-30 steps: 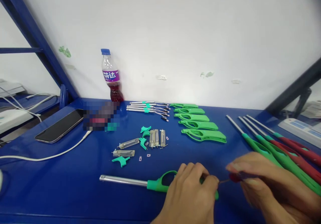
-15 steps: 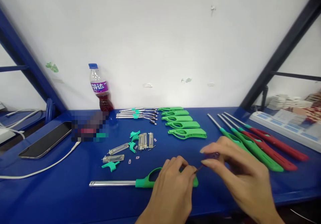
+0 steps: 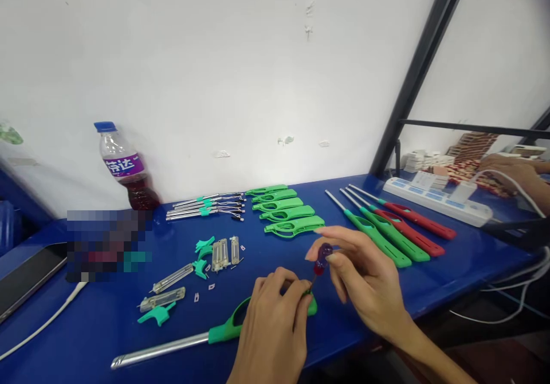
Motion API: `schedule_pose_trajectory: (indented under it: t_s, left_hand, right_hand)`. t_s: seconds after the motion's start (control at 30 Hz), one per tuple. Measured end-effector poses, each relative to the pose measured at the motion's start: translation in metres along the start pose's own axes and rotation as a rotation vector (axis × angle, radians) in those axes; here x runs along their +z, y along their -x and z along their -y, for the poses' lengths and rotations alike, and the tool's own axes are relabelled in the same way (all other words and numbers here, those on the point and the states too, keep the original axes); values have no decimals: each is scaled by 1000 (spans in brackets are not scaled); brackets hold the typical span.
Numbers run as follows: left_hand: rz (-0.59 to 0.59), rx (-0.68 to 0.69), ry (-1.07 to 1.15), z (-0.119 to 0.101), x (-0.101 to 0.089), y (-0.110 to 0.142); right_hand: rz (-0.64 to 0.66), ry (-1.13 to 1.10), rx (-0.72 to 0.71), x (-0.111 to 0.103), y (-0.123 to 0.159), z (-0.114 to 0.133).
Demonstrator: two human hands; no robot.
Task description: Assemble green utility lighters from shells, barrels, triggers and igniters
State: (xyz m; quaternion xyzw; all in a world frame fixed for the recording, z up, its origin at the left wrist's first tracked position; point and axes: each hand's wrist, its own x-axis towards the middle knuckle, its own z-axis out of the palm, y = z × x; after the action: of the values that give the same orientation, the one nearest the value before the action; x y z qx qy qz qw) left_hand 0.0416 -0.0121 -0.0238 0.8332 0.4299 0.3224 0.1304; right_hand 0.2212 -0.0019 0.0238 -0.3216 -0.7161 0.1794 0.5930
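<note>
Head view shows me one green-handled lighter (image 3: 221, 333) at the lower centre of the frame, lying on the blue desk (image 3: 86, 321) with its metal tube pointing to the lower left. My left hand (image 3: 268, 324) covers the grip, its fingers curled close and pinning it down. My right hand (image 3: 373, 281) holds a small screwdriver (image 3: 323, 253) in a narrow pinch of thumb and fingers, the shaft slanting down to the lighter's rear end. I cannot tell whether the tip sits in a screw, since the left fingertips hide the spot.

As I judge it, this lighter is well along, its tube and handle already joined, with only the fastening at the rear open to doubt. At the right, two green lighters (image 3: 404, 241) and two red lighters (image 3: 421, 219) look complete. Left to be put together, by the look of them, are five green shells (image 3: 303, 224) at the centre, the wired metal rods (image 3: 187, 216) beside them, plus clear fuel tanks (image 3: 235, 250), teal triggers (image 3: 160, 314) and tiny pale clips (image 3: 196, 297), all loose at centre left.
</note>
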Motion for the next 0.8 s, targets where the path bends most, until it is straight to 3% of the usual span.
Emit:
schedule_pose_trajectory:
  t_s: [0.2, 0.47, 0.67, 0.8]
  left_hand:
    - [26, -39, -1, -2, 3, 0]
    - [20, -31, 19, -1, 1, 0]
    - [31, -37, 31, -2, -1, 0]
    - [49, -58, 51, -4, 0, -1]
  right_hand:
    - [-34, 92, -83, 1, -1, 0]
    - [-19, 155, -10, -10, -12, 5]
    - [250, 87, 189, -23, -22, 25]
    - [178, -118, 352, -19, -16, 24]
